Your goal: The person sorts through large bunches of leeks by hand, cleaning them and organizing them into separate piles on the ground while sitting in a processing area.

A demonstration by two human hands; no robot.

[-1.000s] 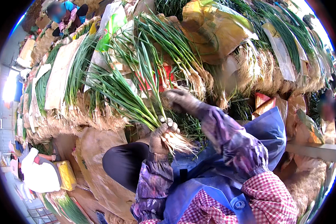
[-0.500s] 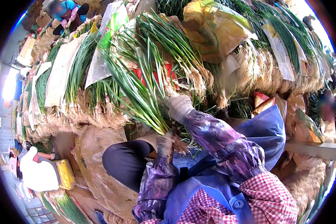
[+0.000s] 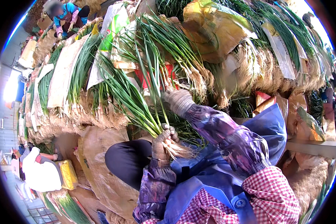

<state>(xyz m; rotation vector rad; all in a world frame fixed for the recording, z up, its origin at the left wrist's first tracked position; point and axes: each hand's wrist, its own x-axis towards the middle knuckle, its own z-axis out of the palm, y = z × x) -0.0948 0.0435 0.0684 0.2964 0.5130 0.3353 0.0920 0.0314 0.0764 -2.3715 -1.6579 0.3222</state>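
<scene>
In the head view, the gloved left hand point(image 3: 161, 143) clenched a bunch of long green spring onions point(image 3: 132, 99) by its pale roots, leaves fanning toward ten o'clock. At one o'clock of it, the gloved right hand point(image 3: 178, 101) gripped the stalks.

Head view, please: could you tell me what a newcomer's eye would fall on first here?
First, the bunch of green onions at centre, gripped near its roots by the gloved left hand while the gloved right hand reaches into the stalks above. Behind them rises a wall of stacked onion bundles wrapped in paper and sacks. At the top left another person in blue crouches by the pile.
</scene>
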